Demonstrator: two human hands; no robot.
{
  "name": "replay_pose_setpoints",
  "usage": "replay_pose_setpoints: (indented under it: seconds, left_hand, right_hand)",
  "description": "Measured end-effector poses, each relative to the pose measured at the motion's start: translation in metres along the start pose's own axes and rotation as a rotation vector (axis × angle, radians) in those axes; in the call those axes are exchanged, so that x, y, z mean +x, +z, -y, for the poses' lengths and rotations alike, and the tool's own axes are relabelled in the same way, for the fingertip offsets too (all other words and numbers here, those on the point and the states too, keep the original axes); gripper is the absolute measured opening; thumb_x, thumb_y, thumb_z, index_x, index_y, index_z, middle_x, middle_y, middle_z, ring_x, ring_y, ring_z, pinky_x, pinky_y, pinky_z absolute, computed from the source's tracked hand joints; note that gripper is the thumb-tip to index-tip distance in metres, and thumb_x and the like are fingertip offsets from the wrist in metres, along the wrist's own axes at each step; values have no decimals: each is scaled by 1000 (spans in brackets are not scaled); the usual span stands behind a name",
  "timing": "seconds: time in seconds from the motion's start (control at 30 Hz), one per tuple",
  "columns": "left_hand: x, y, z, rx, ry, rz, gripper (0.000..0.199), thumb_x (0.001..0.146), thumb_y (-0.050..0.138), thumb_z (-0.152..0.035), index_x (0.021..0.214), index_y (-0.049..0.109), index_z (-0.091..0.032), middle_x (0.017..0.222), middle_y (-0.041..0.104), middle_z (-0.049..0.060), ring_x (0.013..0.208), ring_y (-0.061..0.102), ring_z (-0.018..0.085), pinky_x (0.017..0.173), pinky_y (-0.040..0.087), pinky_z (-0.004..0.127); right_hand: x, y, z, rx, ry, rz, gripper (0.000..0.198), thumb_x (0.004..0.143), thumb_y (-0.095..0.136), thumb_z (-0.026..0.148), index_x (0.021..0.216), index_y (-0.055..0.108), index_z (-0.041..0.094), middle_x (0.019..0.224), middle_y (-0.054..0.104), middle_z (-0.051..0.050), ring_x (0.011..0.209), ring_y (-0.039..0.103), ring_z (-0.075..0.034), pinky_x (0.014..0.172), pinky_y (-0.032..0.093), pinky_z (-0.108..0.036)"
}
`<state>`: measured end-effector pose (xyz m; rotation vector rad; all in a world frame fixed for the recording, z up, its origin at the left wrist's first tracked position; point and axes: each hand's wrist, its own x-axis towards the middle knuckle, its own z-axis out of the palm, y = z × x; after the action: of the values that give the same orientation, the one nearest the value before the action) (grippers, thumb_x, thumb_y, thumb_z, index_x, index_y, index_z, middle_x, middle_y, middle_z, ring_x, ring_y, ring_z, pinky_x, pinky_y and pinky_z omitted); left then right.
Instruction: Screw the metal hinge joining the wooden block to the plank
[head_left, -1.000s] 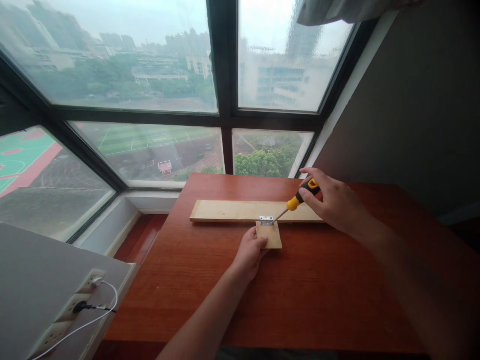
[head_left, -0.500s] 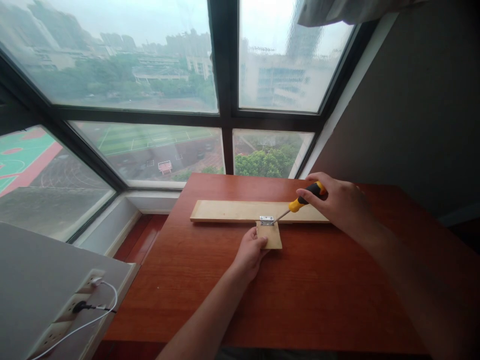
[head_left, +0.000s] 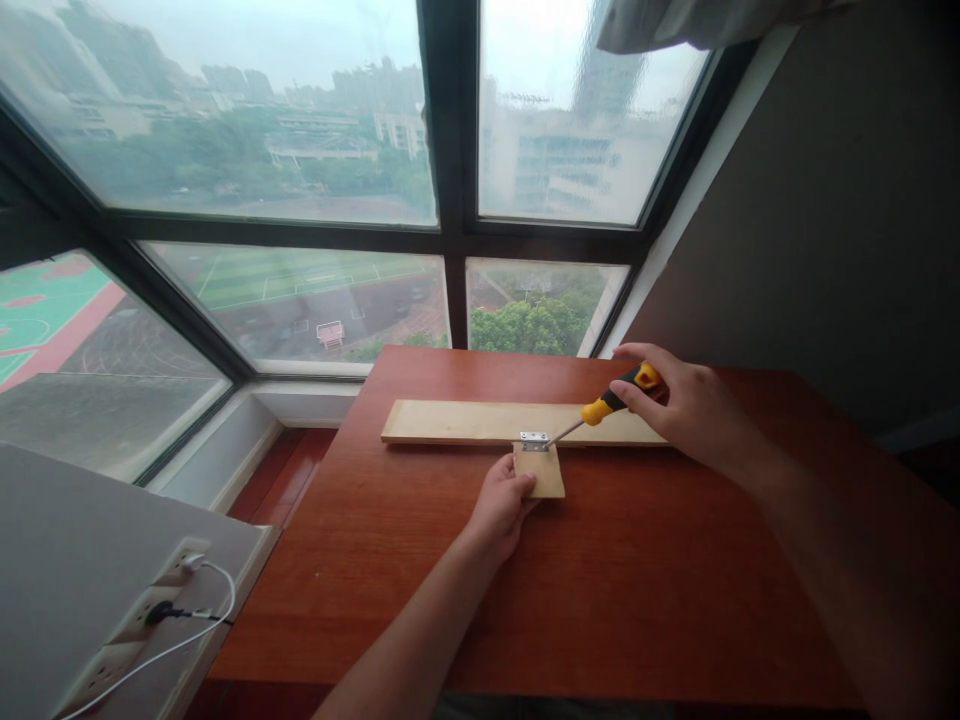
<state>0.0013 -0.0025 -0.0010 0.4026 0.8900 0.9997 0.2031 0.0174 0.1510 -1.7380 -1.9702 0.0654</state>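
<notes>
A long pale wooden plank (head_left: 465,422) lies across a reddish wooden table (head_left: 615,580). A small square wood piece (head_left: 544,479) butts against its near edge, and a small metal hinge (head_left: 533,439) spans the joint. My left hand (head_left: 499,505) grips the small piece at its left side. My right hand (head_left: 694,408) is closed around a screwdriver (head_left: 611,400) with a yellow and black handle. The screwdriver's metal shaft slants down to the left and its tip rests at the hinge.
Large windows (head_left: 300,170) rise behind the table, and a grey wall (head_left: 825,220) stands at the right. A white ledge at lower left carries a power strip (head_left: 142,625) with a white cable plugged in. A red floor strip lies between ledge and table.
My right hand has slid slightly right along the screwdriver handle, and the handle has tipped lower. The tip stays at the hinge. My left hand has not moved.
</notes>
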Motion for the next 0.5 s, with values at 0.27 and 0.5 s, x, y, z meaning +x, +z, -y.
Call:
replay_pose_setpoints:
  seconds: [0.27, 0.5]
  left_hand:
    - [-2, 2, -2, 7, -9, -13, 29, 70, 62, -2, 97, 64, -13, 97, 72, 11, 88, 69, 21, 83, 57, 34]
    - [-1, 1, 0, 2, 1, -9, 27, 71, 61, -2, 96, 63, -12, 97, 72, 12, 87, 69, 21, 82, 57, 35]
  right_hand:
    - [1, 0, -2, -70, 89, 16, 39, 85, 55, 59, 102, 68, 26, 71, 68, -2, 63, 63, -21, 56, 40, -30]
    - [1, 2, -2, -258, 133, -2, 57, 84, 41, 76, 78, 63, 23, 61, 63, -5, 57, 56, -23, 51, 32, -30]
